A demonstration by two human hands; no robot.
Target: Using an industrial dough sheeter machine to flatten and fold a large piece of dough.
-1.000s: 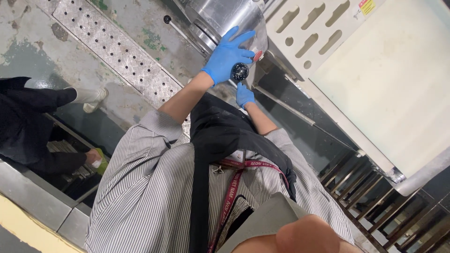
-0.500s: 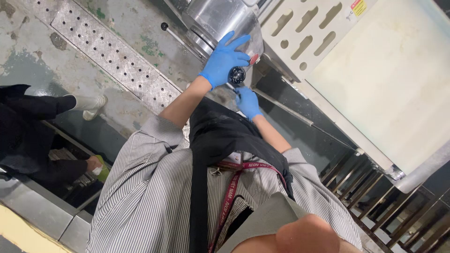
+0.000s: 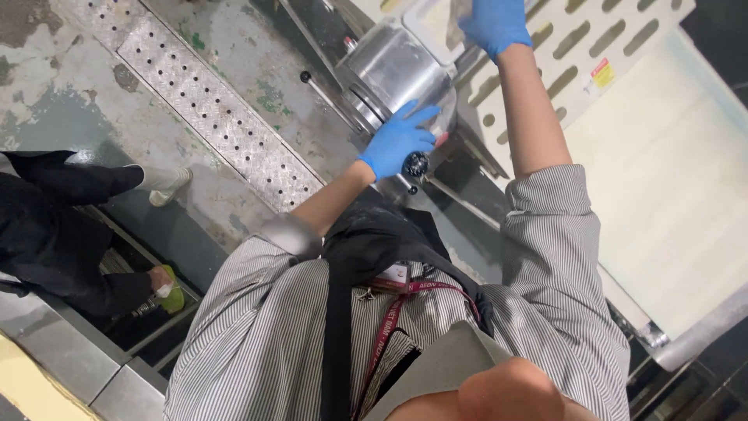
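While the camera looks down over a striped shirt [image 3: 265, 343] and a dark apron [image 3: 366, 257], both hands work at a steel machine [image 3: 393, 70]. The left hand [image 3: 397, 140], in a blue glove, lies with fingers spread on the lower edge of the machine's round steel drum, just above a small black knob [image 3: 416, 164]; the fingers touch the knob's edge but do not close around it. The right hand [image 3: 492, 23], also gloved in blue, reaches to the far side and rests curled on a pale tray [image 3: 432, 27] at the top of the machine; whether it grips anything cannot be told. A perforated white panel [image 3: 576, 62] stands to the right. A metal drain grate [image 3: 210, 101] runs across the floor at left, where another person in dark clothing [image 3: 54, 234] crouches.
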